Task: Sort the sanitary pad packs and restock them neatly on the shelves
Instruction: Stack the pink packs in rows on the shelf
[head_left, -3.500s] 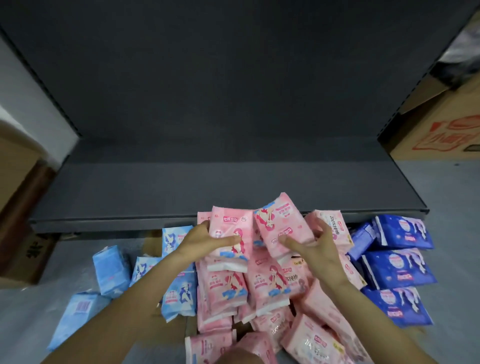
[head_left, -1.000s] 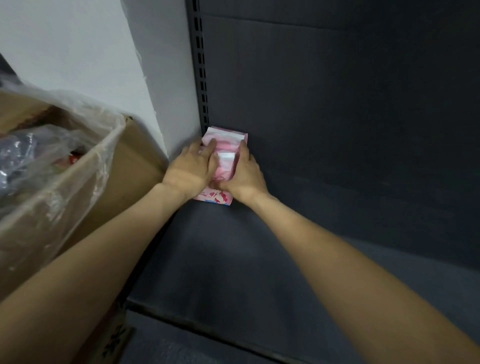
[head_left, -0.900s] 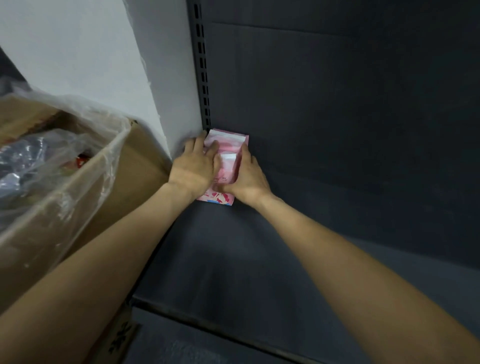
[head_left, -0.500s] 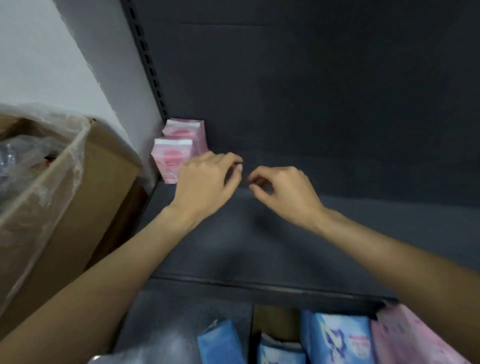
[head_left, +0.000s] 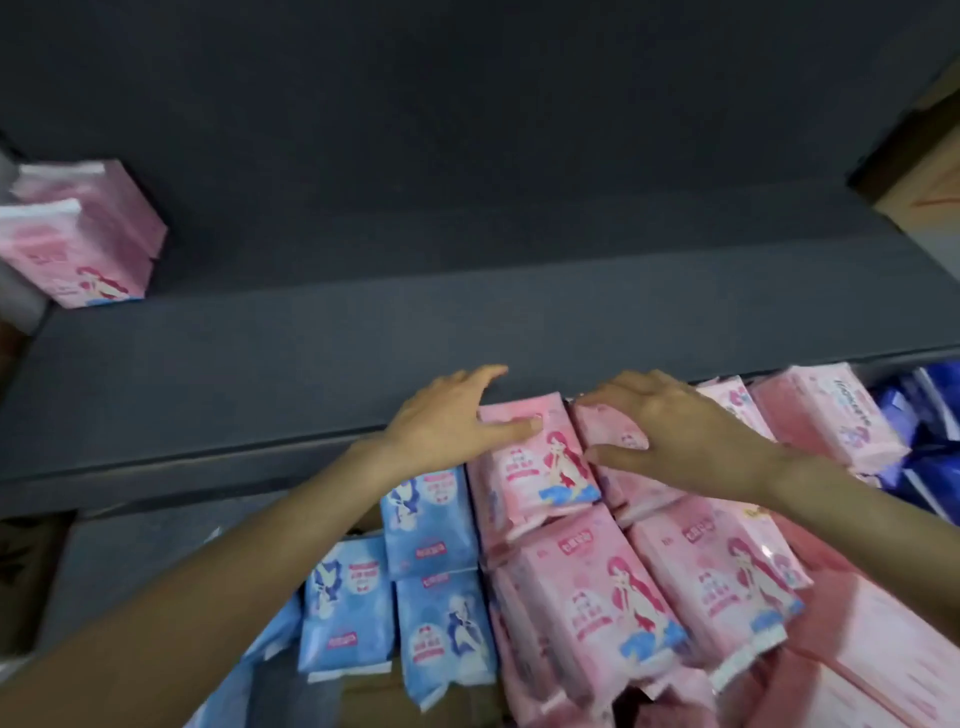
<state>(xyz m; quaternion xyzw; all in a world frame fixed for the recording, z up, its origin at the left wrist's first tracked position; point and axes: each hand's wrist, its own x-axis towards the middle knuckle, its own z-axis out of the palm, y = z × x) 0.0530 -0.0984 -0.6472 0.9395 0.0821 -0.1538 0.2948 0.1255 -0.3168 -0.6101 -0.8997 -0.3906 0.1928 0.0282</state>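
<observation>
Both hands dropped onto glossy pink packs below shelf.

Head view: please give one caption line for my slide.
Both hands reach onto pink packs below the shelf.

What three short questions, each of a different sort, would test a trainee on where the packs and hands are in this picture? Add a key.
1. True or false: the pink packs on the shelf stand at its far left end.
2. Which packs does the left hand touch? A) light blue B) pink C) dark blue
3. Fill in: the dark blue packs lie at the far ____ of the pile.

Key
1. True; the rest of the shelf is bare.
2. B; the right hand also rests on pink packs, beside the light blue packs.
3. right
</observation>
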